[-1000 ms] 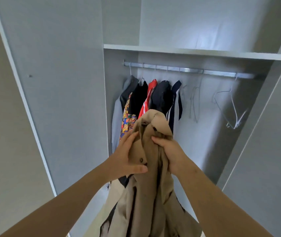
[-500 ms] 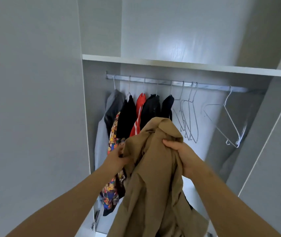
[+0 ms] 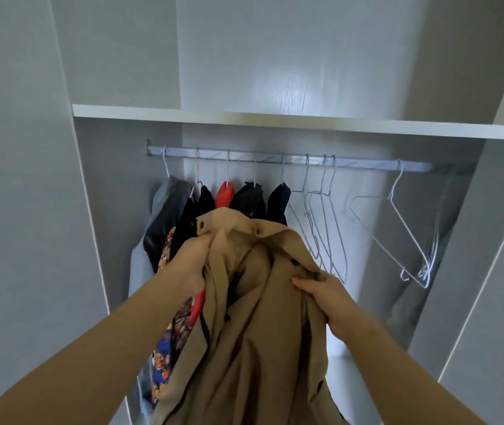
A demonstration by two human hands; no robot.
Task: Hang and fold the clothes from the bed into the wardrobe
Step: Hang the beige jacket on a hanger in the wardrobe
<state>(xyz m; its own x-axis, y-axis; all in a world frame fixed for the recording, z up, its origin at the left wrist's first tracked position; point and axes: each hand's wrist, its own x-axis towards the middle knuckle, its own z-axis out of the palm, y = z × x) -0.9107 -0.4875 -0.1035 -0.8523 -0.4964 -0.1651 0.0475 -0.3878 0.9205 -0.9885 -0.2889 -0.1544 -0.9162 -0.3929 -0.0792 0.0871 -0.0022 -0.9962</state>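
A: Lighting?
B: Cool, diffuse, moderately bright. Soft glare patch on the wardrobe back panel, upper centre; shadow under the shelf and in the lower right recess.
A: Picture quality?
B: Wide-angle bowing at both side edges; slight softness throughout.

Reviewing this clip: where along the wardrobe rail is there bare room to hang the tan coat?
Bare rail lies between the three empty hangers and the wire hanger further right. The left end is crowded with hung clothes. The left hand and right hand both grip the tan coat.
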